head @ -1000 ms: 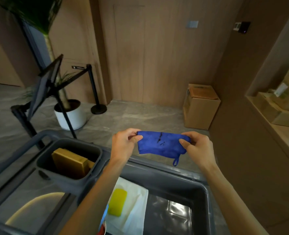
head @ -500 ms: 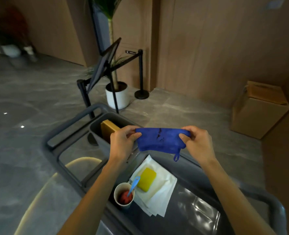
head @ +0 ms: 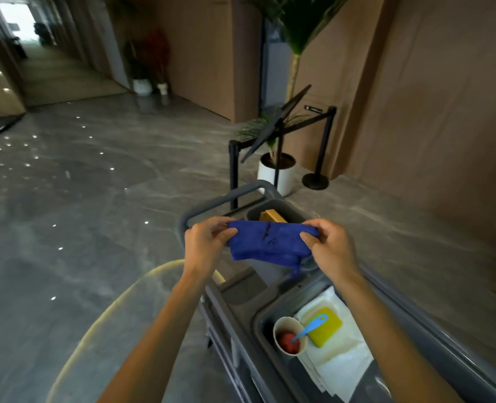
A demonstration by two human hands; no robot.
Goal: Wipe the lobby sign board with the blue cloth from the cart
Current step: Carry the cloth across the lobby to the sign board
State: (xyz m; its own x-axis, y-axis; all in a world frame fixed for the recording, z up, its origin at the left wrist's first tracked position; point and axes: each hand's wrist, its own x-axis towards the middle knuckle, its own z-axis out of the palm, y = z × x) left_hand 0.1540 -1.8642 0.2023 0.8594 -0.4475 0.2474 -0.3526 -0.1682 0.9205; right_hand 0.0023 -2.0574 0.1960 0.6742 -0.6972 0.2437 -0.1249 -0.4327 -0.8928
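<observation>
I hold a folded blue cloth (head: 265, 242) stretched between both hands above the grey cart (head: 229, 303). My left hand (head: 207, 242) pinches its left end and my right hand (head: 329, 245) pinches its right end. A small loop hangs from the cloth's lower right corner. The sign board (head: 275, 123), a dark tilted panel on a black stand, is seen edge-on beyond the cart's far end, in front of a potted plant.
The cart tray holds a paper cup (head: 289, 335) with a blue utensil, a yellow sponge (head: 326, 330) on white cloths, and a bin with a tan box (head: 273, 216). A white plant pot (head: 275, 173) and black barrier posts (head: 323, 146) stand by the wooden wall. Grey floor spreads left.
My view has swung left, so the sign board and cart now sit right of centre and a hallway appears. Both hands keep the same hold on the cloth.
</observation>
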